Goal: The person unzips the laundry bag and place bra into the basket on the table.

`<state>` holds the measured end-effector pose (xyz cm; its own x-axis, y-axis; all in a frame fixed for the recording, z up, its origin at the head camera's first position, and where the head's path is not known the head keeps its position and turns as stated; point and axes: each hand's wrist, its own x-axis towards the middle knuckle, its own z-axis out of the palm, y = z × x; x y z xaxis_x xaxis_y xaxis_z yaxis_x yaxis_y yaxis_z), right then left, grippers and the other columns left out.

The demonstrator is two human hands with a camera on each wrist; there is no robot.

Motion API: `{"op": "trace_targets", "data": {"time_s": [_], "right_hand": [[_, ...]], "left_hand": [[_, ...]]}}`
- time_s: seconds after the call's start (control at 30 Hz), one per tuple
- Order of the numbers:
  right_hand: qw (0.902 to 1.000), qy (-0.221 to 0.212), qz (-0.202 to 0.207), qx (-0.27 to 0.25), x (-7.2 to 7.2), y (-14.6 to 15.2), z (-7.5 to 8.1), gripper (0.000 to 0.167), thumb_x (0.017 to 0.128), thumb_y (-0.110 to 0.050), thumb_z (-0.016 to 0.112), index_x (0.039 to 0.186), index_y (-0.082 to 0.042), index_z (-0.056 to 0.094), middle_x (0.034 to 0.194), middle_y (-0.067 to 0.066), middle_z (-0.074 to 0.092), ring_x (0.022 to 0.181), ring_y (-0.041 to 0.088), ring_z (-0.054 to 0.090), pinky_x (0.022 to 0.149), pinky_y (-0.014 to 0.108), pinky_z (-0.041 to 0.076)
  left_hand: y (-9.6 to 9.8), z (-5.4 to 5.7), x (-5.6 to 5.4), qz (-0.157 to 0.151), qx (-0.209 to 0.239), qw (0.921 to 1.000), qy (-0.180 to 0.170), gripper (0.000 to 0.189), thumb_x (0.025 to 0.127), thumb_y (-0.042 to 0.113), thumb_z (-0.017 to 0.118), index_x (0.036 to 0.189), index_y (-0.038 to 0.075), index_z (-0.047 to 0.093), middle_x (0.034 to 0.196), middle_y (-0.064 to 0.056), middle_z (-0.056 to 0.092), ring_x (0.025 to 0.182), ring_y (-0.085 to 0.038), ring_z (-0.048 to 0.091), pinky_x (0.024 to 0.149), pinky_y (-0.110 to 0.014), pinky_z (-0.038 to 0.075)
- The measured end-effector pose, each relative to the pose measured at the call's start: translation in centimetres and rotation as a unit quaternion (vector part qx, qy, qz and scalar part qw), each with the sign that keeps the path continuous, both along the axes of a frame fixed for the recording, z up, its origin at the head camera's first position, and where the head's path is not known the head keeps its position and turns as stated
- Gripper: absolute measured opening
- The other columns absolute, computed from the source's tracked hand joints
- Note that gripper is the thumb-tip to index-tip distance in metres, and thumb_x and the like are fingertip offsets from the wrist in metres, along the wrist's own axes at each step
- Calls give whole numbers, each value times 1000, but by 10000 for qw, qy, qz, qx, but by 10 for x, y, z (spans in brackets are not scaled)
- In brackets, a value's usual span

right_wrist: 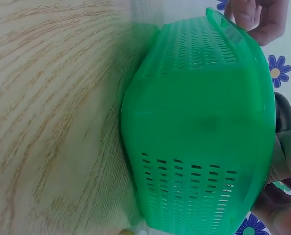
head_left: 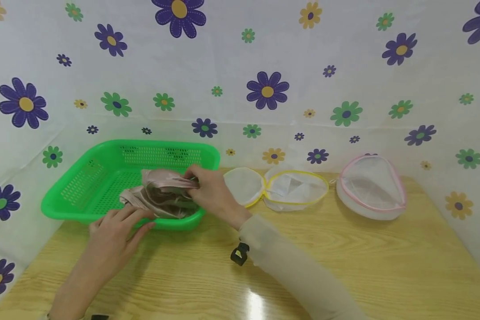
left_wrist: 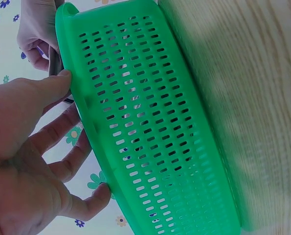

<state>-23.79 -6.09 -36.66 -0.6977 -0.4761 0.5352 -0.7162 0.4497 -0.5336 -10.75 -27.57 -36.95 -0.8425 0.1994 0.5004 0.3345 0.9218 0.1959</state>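
A shiny, dusty-pink satin garment (head_left: 168, 200) with a rounded, cup-like part lies bunched in the front right of a green plastic basket (head_left: 50, 209). My right hand (head_left: 210, 189) reaches over the basket's right side and pinches the garment's upper edge between thumb and fingers. At the front rim, my left hand (head_left: 118, 226) holds the basket, its thumb outside and its fingers over the edge, close beside the cloth. The left wrist view shows that hand (left_wrist: 28, 161) along the rim (left_wrist: 86, 122); the garment is mostly hidden there behind the basket wall.
Right of the basket, a white mesh laundry bag with a yellow zipper (head_left: 296, 204) lies unfolded. Farther right stands a rounded white mesh bag with pink trim (head_left: 372, 212). Everything sits on a wood-grain table (head_left: 208, 275), with a flower-print cloth (head_left: 232, 58) hanging behind.
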Motion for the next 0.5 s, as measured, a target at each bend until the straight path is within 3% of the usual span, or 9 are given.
{"op": "trace_targets", "data": {"time_s": [0.33,0.5], "right_hand": [[9959,-92,37,902,6,-7,4,27,85,-2,77,111,-10,73,110,3,75,99,13,69,84,19,55],[9936,-2,-32,1127,9,-8,3,26,87,-8,79,112,-12,75,107,1,71,97,12,67,83,15,53]], "left_hand": [[1,1,0,43,-2,10000,-81,24,87,15,80,108,21,71,115,-5,71,103,-43,63,76,-74,43],[1,2,0,62,-46,9999,-115,24,87,16,80,109,20,71,114,-6,71,103,-43,63,76,-75,43]]}}
